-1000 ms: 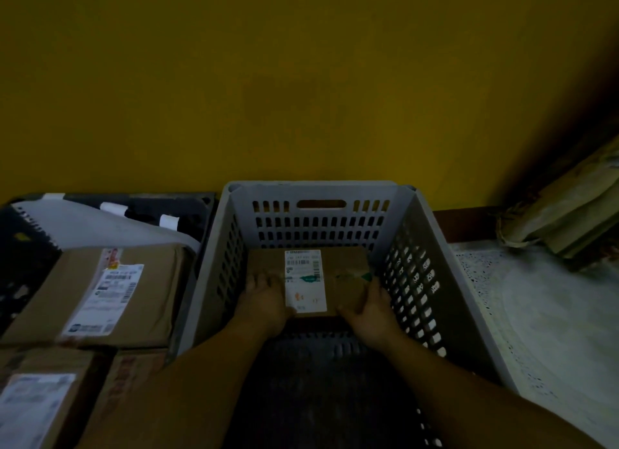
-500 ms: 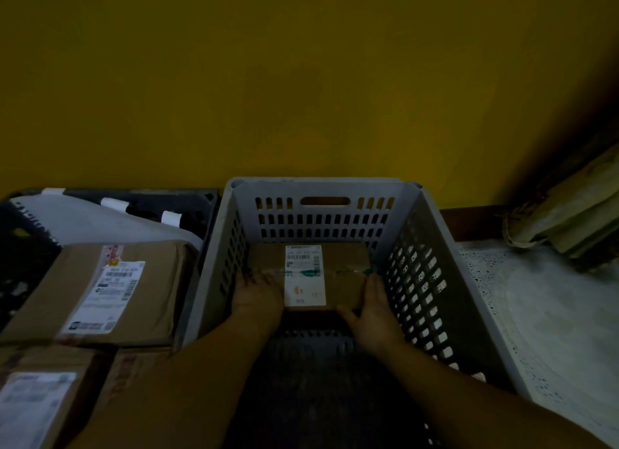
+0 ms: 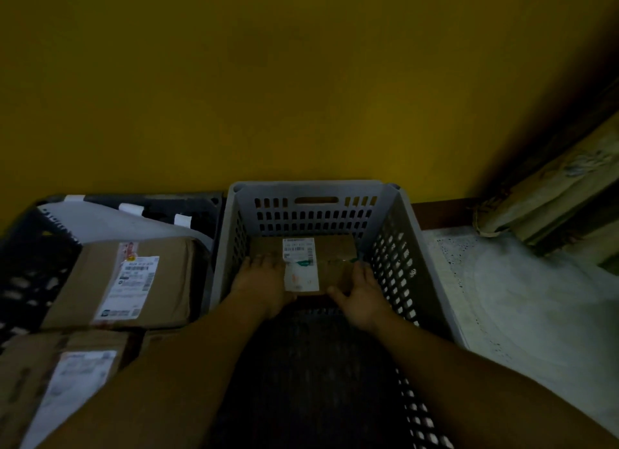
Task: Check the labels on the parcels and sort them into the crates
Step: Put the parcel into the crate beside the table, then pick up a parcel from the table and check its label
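Parcels are showing in four places here, all brown cardboard with white shipping labels. One small cardboard parcel [image 3: 331, 264] is lying flat on the floor of the grey slotted crate [image 3: 392, 247], pushed up against the crate's far wall, with its label [image 3: 300, 264] facing up. Both of the person's hands are reaching into that crate. The left hand [image 3: 259, 281] is lying over the parcel's left end, fingers fairly straight and resting on top of the cardboard. The right hand [image 3: 360, 292] is holding the parcel's right near corner, thumb stretching along the near edge and fingers running up the right side; whether those fingers are curling under the box cannot be told in this dim light.

Two crates are sitting side by side against the yellow wall [image 3: 301, 80]: the grey one in the middle and a black crate [image 3: 33, 257] touching it on the left. A larger labelled box [image 3: 127, 281] is lying tilted in the black crate, over a grey plastic mailer bag [image 3: 100, 220]. Two more cardboard boxes are lying nearer the camera: one with a white label [image 3: 50, 381] at the lower left, and another [image 3: 157, 339] partly hidden behind the left forearm. A bundle of folded sacking [image 3: 549, 194] is resting on the pale speckled floor [image 3: 519, 297] to the right.
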Demonstrator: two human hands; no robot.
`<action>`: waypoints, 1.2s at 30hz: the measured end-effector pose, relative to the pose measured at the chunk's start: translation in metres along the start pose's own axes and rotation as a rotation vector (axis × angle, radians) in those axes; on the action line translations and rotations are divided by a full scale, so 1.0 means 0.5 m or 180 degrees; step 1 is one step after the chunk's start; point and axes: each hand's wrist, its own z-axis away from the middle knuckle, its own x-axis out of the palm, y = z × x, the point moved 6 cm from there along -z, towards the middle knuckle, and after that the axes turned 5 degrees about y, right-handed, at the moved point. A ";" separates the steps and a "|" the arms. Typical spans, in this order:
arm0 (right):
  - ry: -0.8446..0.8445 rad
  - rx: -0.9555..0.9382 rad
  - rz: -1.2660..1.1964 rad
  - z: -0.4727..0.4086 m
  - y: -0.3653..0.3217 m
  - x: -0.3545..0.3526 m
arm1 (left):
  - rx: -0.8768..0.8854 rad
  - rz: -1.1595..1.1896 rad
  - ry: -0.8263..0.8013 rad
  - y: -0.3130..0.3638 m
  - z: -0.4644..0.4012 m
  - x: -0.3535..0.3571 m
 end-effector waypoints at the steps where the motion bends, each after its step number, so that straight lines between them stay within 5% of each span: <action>1: -0.0030 0.0019 0.0007 0.019 -0.012 -0.019 | 0.0074 0.0064 0.0018 0.001 0.016 -0.023; 7: -0.0282 -0.0107 -0.0129 0.171 -0.137 -0.193 | 0.0482 0.0588 -0.0061 0.004 0.173 -0.210; 20: -0.0451 -0.0227 0.0038 0.640 -0.451 -0.550 | 0.0076 0.1708 -0.0720 -0.107 0.660 -0.638; 30: 0.0129 -0.0673 -0.0121 0.927 -0.688 -0.764 | 0.0324 0.2107 0.0098 -0.196 0.944 -0.939; 36: -0.0059 -0.0861 0.0015 1.106 -0.742 -0.790 | 0.0088 0.2006 0.0284 -0.218 1.155 -1.002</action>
